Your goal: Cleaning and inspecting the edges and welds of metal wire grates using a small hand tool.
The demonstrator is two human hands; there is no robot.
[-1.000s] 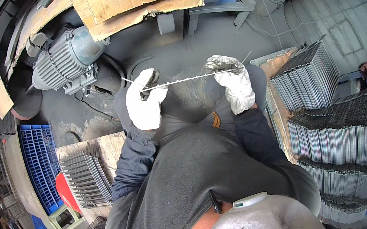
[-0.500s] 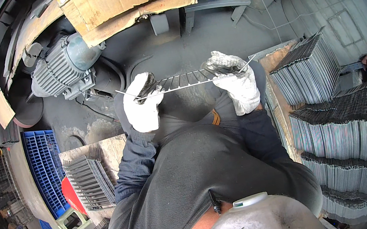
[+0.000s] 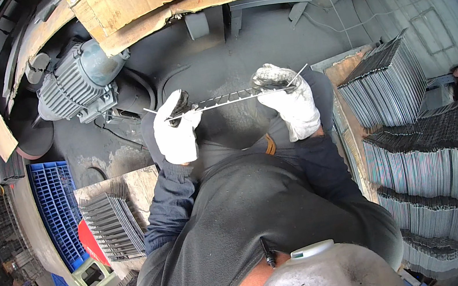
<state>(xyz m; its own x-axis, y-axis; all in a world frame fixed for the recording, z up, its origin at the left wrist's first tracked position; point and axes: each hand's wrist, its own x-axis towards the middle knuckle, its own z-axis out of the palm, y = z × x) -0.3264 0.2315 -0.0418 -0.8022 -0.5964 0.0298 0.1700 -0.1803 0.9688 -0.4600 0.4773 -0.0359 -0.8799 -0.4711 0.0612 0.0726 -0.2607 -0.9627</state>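
Hands (image 3: 176, 134) (image 3: 293, 105) hold rack (image 3: 229, 102) by opposite edges; floor (image 3: 267, 41) beyond.

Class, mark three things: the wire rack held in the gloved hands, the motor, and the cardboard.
Wire rack (image 3: 228, 102), head view: middle of its long near edge.
Motor (image 3: 70, 85), head view: its ribbed grey casing.
Cardboard (image 3: 157, 2), head view: its flat brown face.

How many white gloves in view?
2: one on the left hand, one on the right hand, each gripping an end of the rack. Others could be hidden.
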